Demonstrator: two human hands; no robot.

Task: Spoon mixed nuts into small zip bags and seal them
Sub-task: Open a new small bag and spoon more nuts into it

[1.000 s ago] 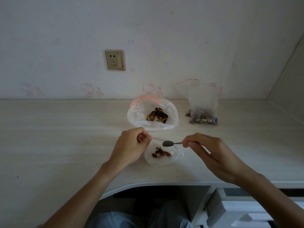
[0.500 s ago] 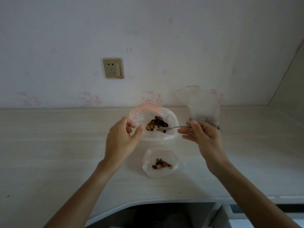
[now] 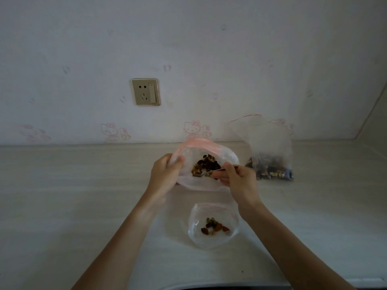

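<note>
My left hand [image 3: 166,174] grips the rim of the big nut bag [image 3: 209,162] while my right hand [image 3: 236,176] pinches the spoon [image 3: 204,174] dipped inside, the small zip bag [image 3: 212,225] lying open on the surface [image 3: 62,195] nearer me.

- A pale, wood-grain desk [image 3: 62,195] with a rounded front edge ran up to the wall.
- A gold-coloured rectangular wall socket [image 3: 146,92] with a white switch sat on the white wallpaper [image 3: 209,49].
- Faint pink cartoon-cat prints [image 3: 198,129] lined the wallpaper just above the desk.
</note>
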